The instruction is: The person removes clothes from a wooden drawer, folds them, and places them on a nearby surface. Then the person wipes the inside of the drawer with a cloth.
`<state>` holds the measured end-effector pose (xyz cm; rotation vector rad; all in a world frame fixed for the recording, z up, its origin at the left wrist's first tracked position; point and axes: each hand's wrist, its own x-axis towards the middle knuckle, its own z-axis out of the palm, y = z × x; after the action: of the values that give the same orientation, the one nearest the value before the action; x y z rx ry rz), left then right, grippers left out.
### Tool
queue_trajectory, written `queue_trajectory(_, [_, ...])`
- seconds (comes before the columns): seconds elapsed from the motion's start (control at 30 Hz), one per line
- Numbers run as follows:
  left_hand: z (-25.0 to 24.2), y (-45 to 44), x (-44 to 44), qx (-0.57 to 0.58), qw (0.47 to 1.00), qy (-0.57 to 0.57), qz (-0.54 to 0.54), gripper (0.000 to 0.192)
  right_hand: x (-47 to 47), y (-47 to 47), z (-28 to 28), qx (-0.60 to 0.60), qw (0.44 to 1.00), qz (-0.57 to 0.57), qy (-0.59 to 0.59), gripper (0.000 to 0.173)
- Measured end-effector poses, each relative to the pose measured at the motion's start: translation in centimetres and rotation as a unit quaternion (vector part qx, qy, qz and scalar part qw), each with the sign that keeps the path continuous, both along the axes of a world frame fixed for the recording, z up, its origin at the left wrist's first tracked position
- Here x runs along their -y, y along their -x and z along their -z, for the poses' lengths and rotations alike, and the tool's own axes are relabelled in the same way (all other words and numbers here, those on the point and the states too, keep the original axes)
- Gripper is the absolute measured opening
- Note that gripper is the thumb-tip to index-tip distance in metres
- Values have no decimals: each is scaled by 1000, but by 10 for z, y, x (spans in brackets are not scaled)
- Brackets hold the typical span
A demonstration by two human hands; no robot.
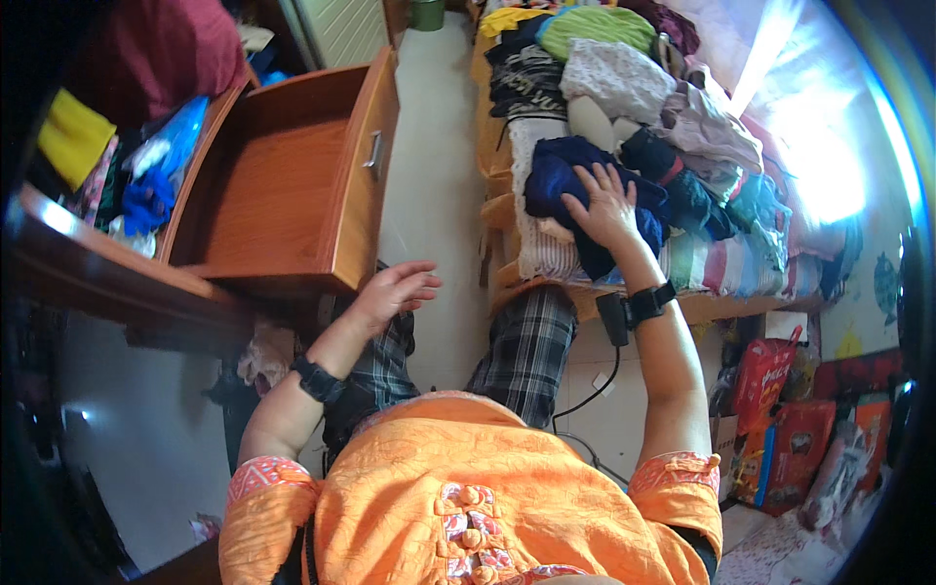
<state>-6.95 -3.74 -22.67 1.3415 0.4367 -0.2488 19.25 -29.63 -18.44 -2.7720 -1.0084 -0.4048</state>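
My right hand (607, 207) lies with spread fingers on a dark blue garment (556, 172) at the near edge of the bed. Its palm faces down, and whether the fingers pinch any cloth does not show. My left hand (398, 291) hangs in the air by the front corner of a pulled-out wooden drawer (278, 183), holding nothing, its fingers slightly apart. Bare wood shows across the drawer's bottom. Beyond the blue garment lie a white patterned cloth (618, 80), a black printed garment (530, 77) and a green cloth (596, 31).
Left of the drawer, a cabinet compartment holds a yellow cloth (77, 139) and a blue plastic bag (179, 139). A green bucket (426, 14) stands at the aisle's far end. A black cable (585, 402) hangs near my right leg. Red bags and boxes (797, 453) stand at right.
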Motion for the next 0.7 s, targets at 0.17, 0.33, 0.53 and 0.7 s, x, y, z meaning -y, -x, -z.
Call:
queue_trajectory(0.17, [27, 71, -26, 9, 1000, 13, 18, 42, 11, -16, 17, 6, 1000, -15, 2, 62])
queue_trajectory(0.33, [34, 134, -56, 22, 990, 73, -119, 37, -3, -27, -9, -118, 992, -46, 1, 59])
queue_trajectory(0.53, [82, 211, -113, 16, 960, 87, -266, 33, -110, 53, -60, -5, 947, -243, -211, 40])
queue_trajectory(0.7, [178, 328, -149, -136, 883, -32, -447, 32, -220, 182, -58, -68, 887, -441, -122, 35])
